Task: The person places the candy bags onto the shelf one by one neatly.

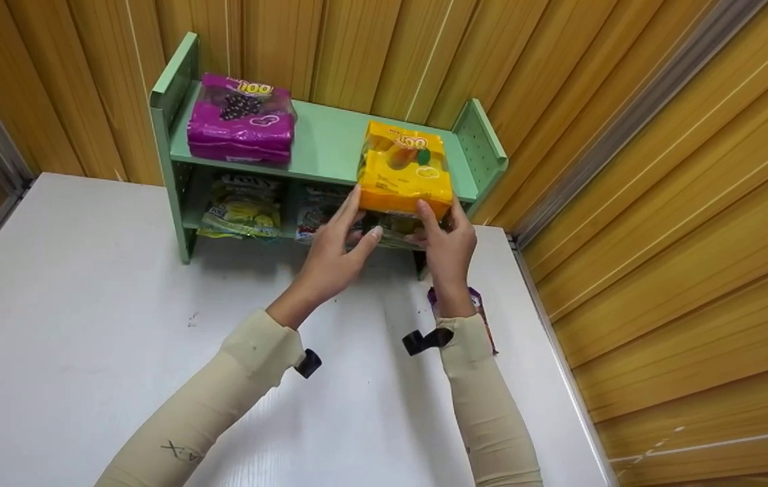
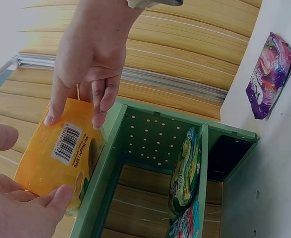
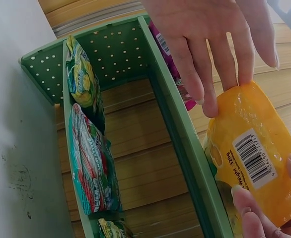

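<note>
A yellow bag of mango candy point(image 1: 403, 166) lies at the right of the upper shelf, its near end reaching over the front edge. My left hand point(image 1: 335, 247) is at its left side, fingers mostly straight and touching it, with the thumb held away. My right hand point(image 1: 450, 251) grips the right near corner, thumb on the front face and fingers along the side. In the left wrist view the bag's barcode end point(image 2: 66, 144) shows between both hands. A purple grape candy bag point(image 1: 242, 125) lies at the left of the same shelf.
The green two-tier shelf point(image 1: 323, 138) stands on a white table point(image 1: 86, 304) against wood-look panels. Its lower tier holds a green-and-yellow bag point(image 1: 243, 208), a teal-and-red bag point(image 3: 92, 161) and another partly hidden bag. A purple candy packet point(image 2: 270, 74) lies on the table under my right wrist.
</note>
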`<act>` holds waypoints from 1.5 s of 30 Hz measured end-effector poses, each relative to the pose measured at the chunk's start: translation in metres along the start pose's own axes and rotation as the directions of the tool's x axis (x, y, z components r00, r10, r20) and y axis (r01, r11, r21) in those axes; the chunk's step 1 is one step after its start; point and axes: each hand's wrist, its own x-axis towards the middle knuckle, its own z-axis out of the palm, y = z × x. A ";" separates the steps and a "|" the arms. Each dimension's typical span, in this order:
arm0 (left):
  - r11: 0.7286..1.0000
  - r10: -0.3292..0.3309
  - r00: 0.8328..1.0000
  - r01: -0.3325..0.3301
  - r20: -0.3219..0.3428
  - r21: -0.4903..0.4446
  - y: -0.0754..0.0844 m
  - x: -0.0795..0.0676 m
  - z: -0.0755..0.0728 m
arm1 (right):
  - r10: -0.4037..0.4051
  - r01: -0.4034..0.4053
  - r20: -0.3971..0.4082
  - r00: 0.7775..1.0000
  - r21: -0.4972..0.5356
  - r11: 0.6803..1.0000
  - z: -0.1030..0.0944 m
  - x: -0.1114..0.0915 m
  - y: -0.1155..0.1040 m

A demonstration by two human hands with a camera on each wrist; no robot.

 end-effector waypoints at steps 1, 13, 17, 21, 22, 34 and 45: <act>1.000 -0.005 1.000 0.005 0.003 0.001 0.000 0.001 0.001 | 0.007 -0.007 -0.004 1.000 0.008 1.000 0.000 0.001 0.000; 0.999 -0.026 0.998 0.028 0.055 -0.026 -0.004 0.010 0.013 | -0.063 0.080 -0.131 0.989 0.128 0.989 0.000 -0.015 -0.019; 1.000 -0.021 0.998 0.022 0.065 -0.016 -0.002 0.013 0.017 | -0.074 0.105 -0.180 0.981 0.168 0.980 -0.001 -0.019 -0.019; 1.000 -0.017 0.997 0.018 0.072 -0.010 -0.001 0.015 0.020 | -0.041 0.077 -0.188 0.981 0.188 0.979 -0.003 -0.020 -0.016; 1.000 -0.015 0.997 0.016 0.075 -0.012 -0.001 0.016 0.021 | -0.036 0.073 -0.189 0.981 0.191 0.979 -0.004 -0.019 -0.013; 0.999 -0.048 0.995 0.049 0.084 -0.005 -0.001 0.026 0.028 | -0.022 0.052 -0.167 0.986 0.180 0.982 -0.005 -0.014 0.007; 0.997 -0.079 0.993 0.080 0.090 -0.007 -0.004 0.035 0.030 | 0.057 -0.048 -0.077 0.995 0.116 0.992 -0.011 -0.006 0.005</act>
